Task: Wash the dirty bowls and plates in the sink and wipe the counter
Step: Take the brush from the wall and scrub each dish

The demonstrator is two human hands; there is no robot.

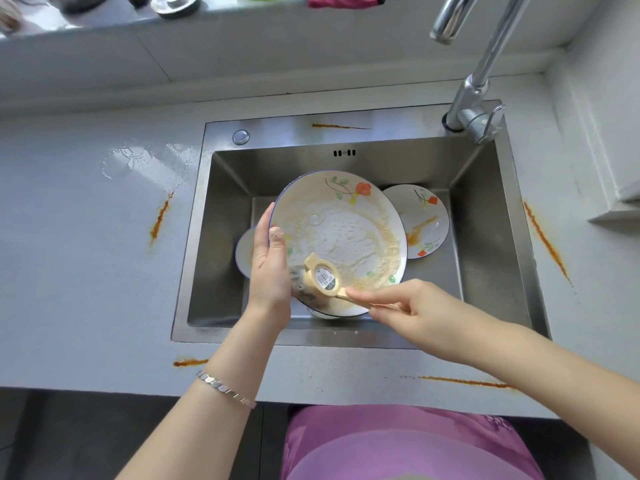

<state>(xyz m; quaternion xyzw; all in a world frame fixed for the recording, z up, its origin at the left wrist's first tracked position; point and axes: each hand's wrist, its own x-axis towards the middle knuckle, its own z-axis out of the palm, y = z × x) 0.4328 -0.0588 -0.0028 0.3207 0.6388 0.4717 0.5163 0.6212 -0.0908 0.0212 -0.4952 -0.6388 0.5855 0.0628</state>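
left hand (pixel 268 261) grips left rim of large floral plate (pixel 346 230), tilted over sink (pixel 485 237) | right hand (pixel 408 313) pinches handle of wooden brush (pixel 323 277), head at plate's residue-smeared lower left | smaller stained plate (pixel 420 220) lies in sink, just right | orange streaks (pixel 160 220), puddle (pixel 138 157) on counter (pixel 86 271) | faucet (pixel 474 98) rear right

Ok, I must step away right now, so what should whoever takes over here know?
Left hand grips the big plate by its left rim, tilted over the sink.
Right hand pinches the brush handle, its head on the plate's lower edge.
Small plate, smeared orange, lies in the sink at right; another dish shows under the big plate at left.
Done: big plate covered in brownish suds, not rinsed.
Left: rinse it, wash the other dishes, wipe the orange streaks off the counter.
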